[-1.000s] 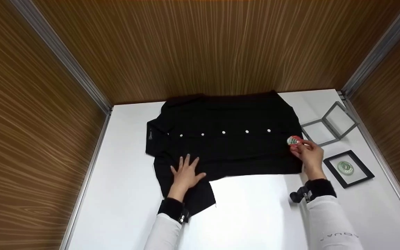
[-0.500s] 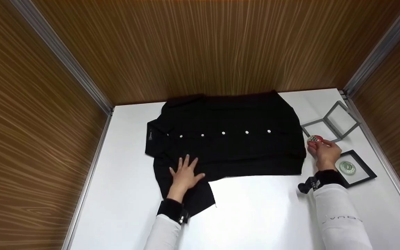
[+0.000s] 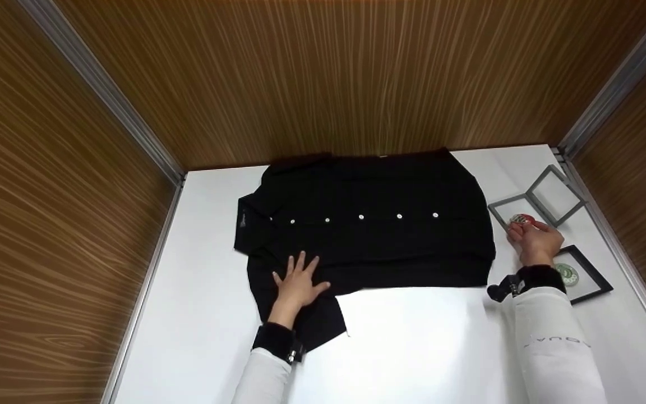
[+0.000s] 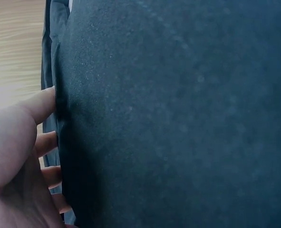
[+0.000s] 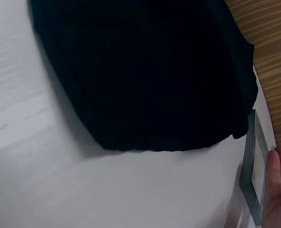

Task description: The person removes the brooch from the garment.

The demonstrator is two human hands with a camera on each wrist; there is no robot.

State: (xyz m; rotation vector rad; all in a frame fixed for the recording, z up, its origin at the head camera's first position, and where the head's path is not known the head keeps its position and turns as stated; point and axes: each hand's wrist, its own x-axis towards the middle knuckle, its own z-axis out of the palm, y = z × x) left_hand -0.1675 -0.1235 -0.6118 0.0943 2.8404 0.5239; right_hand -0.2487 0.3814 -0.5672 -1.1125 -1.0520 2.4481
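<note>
A small round red-rimmed badge with a white and green face (image 3: 520,219) is pinched at the fingertips of the right hand (image 3: 536,242), just over the near panel of an open, hinged grey square frame case (image 3: 540,196), at the right edge of a flat-spread black button-front shirt (image 3: 365,224).

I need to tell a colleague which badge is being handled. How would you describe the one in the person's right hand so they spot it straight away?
Start at the black shirt spread on the white table and look just past its right edge. There the right hand pinches a small round badge over the open grey frame. Its red rim sets it apart from the green badge lying in the black frame nearer the person.
</note>
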